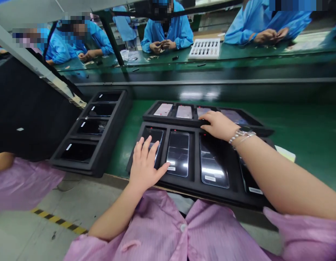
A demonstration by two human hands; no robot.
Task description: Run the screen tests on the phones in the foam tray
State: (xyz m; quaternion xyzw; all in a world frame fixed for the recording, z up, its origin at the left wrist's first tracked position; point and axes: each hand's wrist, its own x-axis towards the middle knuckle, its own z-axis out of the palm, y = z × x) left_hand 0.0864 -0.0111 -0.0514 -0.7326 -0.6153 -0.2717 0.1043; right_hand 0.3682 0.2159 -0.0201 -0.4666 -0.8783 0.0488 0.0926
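Four phones side by side in the near black tray (194, 156), one to a cell, long axes running straight away from the body, short edges toward the chest. Left hand (146, 165) open and flat, fingers spread, palm down on the leftmost phone (157, 135), covering its near half; no grip, only pressed on the glass. Right hand (217, 125) farther out, beyond the top of the third phone (213, 163), fingers bent down onto the tray's far rim, right at the seam with the far tray (170, 119); impossible to tell whether pinching anything or merely resting there. Second phone (178, 154) bare between the two hands, touched by neither, much nearer the left thumb than the right wrist. Fourth phone (248, 179) mostly hidden under the right forearm, wristwatch (244, 131) above its far end. Far tray loaded with four paler phones, same lie, just past the right fingertips. Third tray (103, 152) off to the left, well apart from the left hand, four dark phones turned crosswise in a column. All three trays on the green belt (306, 145); across it, other people's hands in blue sleeves, and a white tray (205, 49).
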